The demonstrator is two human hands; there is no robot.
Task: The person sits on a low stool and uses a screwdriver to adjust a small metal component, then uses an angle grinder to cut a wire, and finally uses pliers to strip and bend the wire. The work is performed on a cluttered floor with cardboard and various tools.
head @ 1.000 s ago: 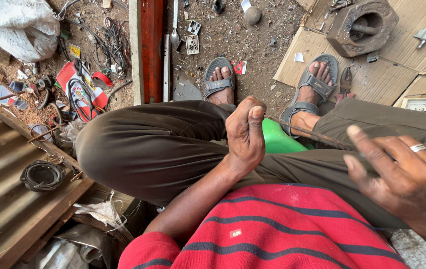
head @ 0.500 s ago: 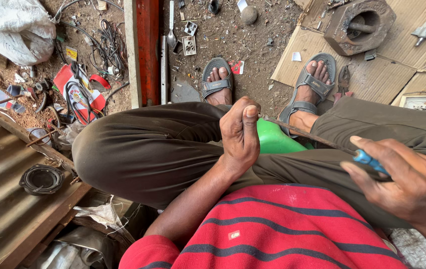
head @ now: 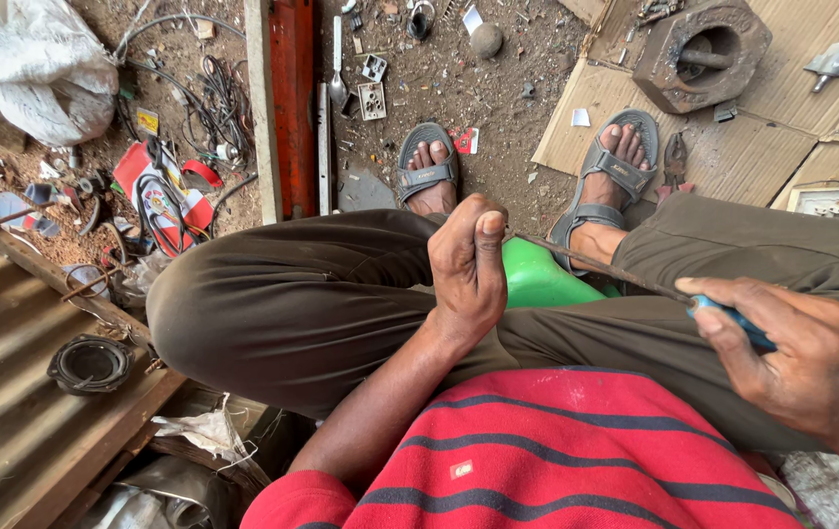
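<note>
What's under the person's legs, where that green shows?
A bright green seat shows between the knees, below the left hand and the thin blade the right hand holds by a blue handle. Only that patch is visible; the trousers cover the rest.

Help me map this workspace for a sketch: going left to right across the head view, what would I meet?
White sack → round black ring on the corrugated sheet → red upright beam → left hand → green plastic seat → right hand gripping a blue-handled tool.

Two sandals [head: 426,167], one file [head: 596,263]
</note>
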